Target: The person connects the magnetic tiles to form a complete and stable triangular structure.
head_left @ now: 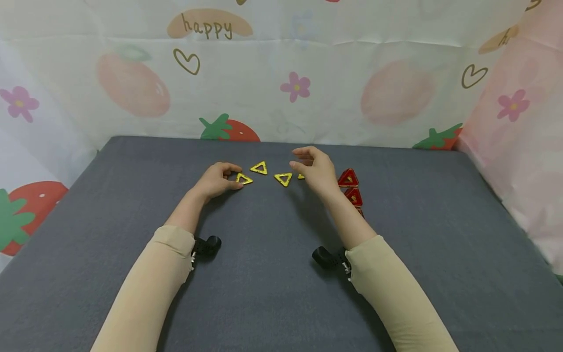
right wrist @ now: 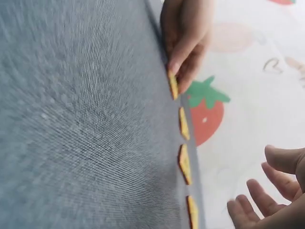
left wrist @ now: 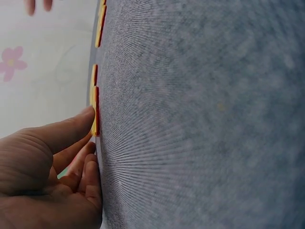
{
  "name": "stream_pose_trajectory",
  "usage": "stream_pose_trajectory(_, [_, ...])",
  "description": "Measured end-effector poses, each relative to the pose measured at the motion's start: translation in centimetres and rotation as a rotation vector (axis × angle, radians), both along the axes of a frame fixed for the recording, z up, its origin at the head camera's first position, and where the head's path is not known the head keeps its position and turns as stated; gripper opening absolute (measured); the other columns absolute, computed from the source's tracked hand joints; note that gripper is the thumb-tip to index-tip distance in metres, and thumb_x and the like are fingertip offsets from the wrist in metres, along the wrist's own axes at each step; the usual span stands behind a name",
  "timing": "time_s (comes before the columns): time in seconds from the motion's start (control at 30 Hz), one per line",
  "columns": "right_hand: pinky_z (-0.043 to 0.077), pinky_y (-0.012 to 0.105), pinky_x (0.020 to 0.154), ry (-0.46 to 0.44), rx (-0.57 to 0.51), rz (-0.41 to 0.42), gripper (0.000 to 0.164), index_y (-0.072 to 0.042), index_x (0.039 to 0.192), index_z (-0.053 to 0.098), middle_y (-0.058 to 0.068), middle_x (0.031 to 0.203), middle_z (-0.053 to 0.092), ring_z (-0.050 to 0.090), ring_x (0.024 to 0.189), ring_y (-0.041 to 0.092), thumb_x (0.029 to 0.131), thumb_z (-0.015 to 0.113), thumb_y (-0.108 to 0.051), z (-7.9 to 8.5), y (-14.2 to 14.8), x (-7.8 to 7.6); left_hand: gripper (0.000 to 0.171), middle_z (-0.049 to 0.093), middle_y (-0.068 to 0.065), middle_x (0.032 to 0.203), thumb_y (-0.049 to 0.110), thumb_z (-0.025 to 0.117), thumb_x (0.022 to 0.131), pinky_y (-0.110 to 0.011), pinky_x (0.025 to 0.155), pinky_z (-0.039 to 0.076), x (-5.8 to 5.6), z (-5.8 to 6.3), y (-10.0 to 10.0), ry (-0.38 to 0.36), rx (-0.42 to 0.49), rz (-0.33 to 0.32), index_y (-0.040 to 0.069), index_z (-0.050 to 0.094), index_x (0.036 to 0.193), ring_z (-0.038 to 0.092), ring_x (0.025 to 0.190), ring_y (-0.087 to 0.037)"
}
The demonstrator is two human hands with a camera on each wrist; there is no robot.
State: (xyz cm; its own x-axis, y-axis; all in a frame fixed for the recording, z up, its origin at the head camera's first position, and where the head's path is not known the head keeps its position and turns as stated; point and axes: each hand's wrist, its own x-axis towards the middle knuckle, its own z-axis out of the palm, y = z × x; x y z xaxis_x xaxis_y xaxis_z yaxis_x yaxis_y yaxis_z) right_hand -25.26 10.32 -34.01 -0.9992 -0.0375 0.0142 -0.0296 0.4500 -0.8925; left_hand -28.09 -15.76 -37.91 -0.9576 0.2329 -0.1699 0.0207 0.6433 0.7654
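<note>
Pinched between thumb and fingers of my left hand point(head_left: 216, 182) is a yellow triangular tile point(head_left: 244, 179) with an open middle, lying at the left end of a row. To its right on the cloth lie a second yellow triangle point(head_left: 259, 168) and a third yellow triangle point(head_left: 283, 179). My right hand point(head_left: 315, 168) is raised over the row's right end, partly covering a fourth yellow triangle point(head_left: 301, 176). In the right wrist view, the fingers point(right wrist: 259, 195) of that hand are spread, holding nothing. Seen edge-on in the left wrist view, the gripped tile point(left wrist: 96, 119) has a red underside.
Several red triangles point(head_left: 348, 178) form a column beside my right forearm, which hides part of them. A grey cloth point(head_left: 264, 293) covers the table. Behind its far edge hangs a printed curtain point(head_left: 334, 73), and similar curtains stand at both sides.
</note>
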Motion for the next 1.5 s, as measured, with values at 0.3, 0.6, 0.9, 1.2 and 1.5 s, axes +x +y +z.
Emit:
stream_pose_trajectory(0.3, [0.032, 0.051, 0.117, -0.06, 0.101, -0.041, 0.046, -0.009, 0.141, 0.051, 0.016, 0.149, 0.049, 0.033, 0.144, 0.038, 0.098, 0.062, -0.018, -1.9, -0.2, -2.3, 0.049, 0.038, -0.025, 0.15, 0.012, 0.062, 0.097, -0.052, 0.115, 0.034, 0.2, 0.0, 0.1, 0.024, -0.018, 0.001, 0.001, 0.049, 0.142, 0.036, 0.14, -0.04])
stream_pose_trajectory(0.6, [0.028, 0.05, 0.118, -0.106, 0.208, -0.111, 0.048, -0.007, 0.141, 0.052, 0.016, 0.147, 0.051, 0.033, 0.141, 0.04, 0.096, 0.064, -0.017, -3.6, 0.6, -3.4, 0.047, 0.04, -0.024, 0.147, 0.012, 0.063, 0.096, -0.051, 0.114, 0.035, -0.1, -0.3, 0.1, 0.033, -0.025, 0.011, 0.001, 0.051, 0.141, 0.039, 0.137, -0.039])
stream_pose_trajectory(0.9, [0.031, 0.049, 0.115, -0.084, 0.353, -0.081, 0.041, -0.008, 0.138, 0.057, 0.021, 0.147, 0.044, 0.034, 0.138, 0.04, 0.097, 0.059, -0.01, -3.8, 0.5, -3.4, 0.048, 0.039, -0.024, 0.149, 0.011, 0.062, 0.097, -0.052, 0.115, 0.033, 0.1, -0.1, 0.3, 0.028, -0.04, 0.015, 0.001, 0.05, 0.142, 0.038, 0.137, -0.039])
stream_pose_trajectory(1.2, [0.036, 0.05, 0.11, -0.093, 0.336, -0.1, 0.04, -0.009, 0.136, 0.059, 0.02, 0.144, 0.044, 0.034, 0.133, 0.04, 0.096, 0.062, -0.011, -3.8, 0.5, -3.3, 0.047, 0.04, -0.025, 0.147, 0.011, 0.062, 0.096, -0.052, 0.113, 0.035, -0.2, -0.2, 0.4, 0.049, -0.051, 0.006, 0.001, 0.051, 0.141, 0.04, 0.134, -0.039])
stream_pose_trajectory(1.5, [0.039, 0.051, 0.108, -0.092, 0.374, -0.092, 0.041, -0.01, 0.137, 0.058, 0.02, 0.147, 0.043, 0.034, 0.135, 0.041, 0.097, 0.061, -0.013, -3.9, 0.4, -3.4, 0.047, 0.038, -0.025, 0.15, 0.009, 0.063, 0.096, -0.052, 0.114, 0.033, 0.1, 0.0, 0.4, 0.038, -0.037, 0.005, 0.0, 0.051, 0.141, 0.038, 0.137, -0.039])
